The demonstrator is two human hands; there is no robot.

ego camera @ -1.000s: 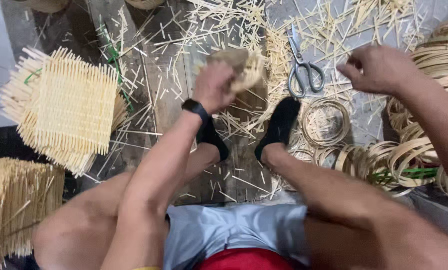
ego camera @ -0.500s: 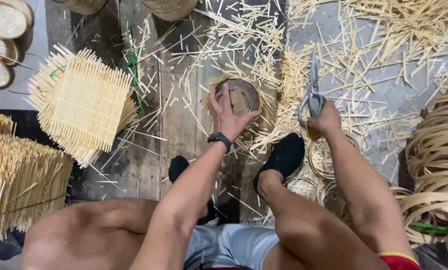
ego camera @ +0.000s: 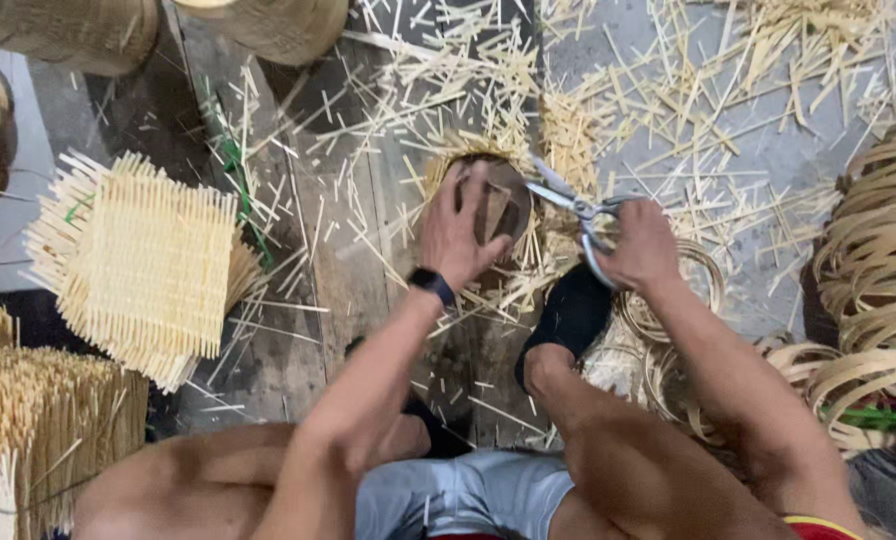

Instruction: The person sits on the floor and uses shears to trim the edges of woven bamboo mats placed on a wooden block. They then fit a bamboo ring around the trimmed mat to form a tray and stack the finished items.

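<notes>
Bamboo makes up the small round woven piece [ego camera: 498,205] that the left hand [ego camera: 458,232] presses flat against the floor, fingers spread over its face. Just to its right, the right hand [ego camera: 643,245] grips metal scissors [ego camera: 573,205], blades parted and pointing at the piece's rim. Black-socked feet [ego camera: 568,310] sit below both hands, and a square woven mat [ego camera: 143,265] lies well off to the left.

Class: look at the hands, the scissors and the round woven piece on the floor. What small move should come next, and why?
Probably close the scissors on the strips sticking out at the rim of the round woven piece. The left hand presses it flat, and the right hand holds the blades open at its edge.
</notes>
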